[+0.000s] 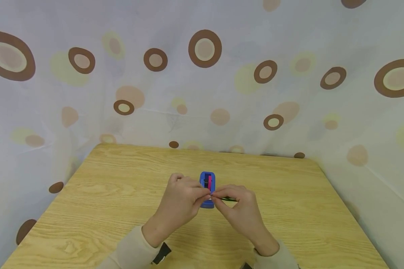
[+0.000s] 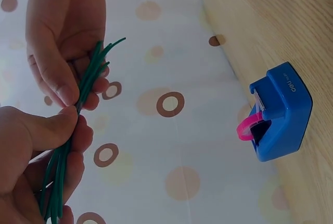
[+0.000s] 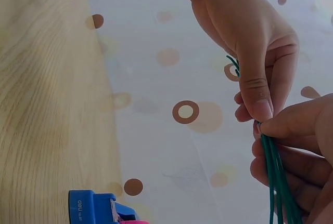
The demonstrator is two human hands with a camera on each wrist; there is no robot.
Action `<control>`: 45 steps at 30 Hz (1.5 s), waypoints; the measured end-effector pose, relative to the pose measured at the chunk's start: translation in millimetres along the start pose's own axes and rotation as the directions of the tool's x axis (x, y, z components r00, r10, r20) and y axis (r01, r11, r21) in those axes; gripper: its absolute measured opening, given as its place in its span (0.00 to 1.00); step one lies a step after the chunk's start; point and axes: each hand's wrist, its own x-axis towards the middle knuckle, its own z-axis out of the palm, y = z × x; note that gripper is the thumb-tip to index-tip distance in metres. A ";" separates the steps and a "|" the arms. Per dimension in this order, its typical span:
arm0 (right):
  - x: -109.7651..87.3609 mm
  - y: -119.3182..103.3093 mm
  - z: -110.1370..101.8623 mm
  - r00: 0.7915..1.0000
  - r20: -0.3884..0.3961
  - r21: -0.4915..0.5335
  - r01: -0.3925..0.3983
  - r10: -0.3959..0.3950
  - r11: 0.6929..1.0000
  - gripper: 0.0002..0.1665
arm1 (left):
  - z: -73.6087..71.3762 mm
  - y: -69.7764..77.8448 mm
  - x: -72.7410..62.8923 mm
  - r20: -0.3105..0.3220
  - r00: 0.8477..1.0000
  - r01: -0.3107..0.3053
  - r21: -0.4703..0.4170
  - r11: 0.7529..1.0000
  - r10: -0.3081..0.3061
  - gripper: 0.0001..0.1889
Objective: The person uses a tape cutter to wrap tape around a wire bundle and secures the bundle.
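Observation:
Both hands meet in front of me and pinch a bundle of thin green strands between thumbs and fingers. My left hand grips it from the left, my right hand from the right, their fingertips touching or nearly so. In the left wrist view the bundle runs through both hands, its loose ends fanning out at the top. Long strands lie along the right hand's fingers in the right wrist view. Fingers cover the pinched middle. Just beyond and beneath the hands stands a blue tape dispenser with a pink roll.
The dispenser rests on a wood-grain table. A pale cloth with brown and cream circles hangs behind the table and along its sides. A black wrist device is at the left sleeve.

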 end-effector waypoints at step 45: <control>0.8 8.2 0.8 0.988 0.046 -0.175 0.155 -0.149 0.972 0.13 | 2.3 0.5 -0.7 0.121 0.988 0.101 -0.026 0.995 -0.097 0.04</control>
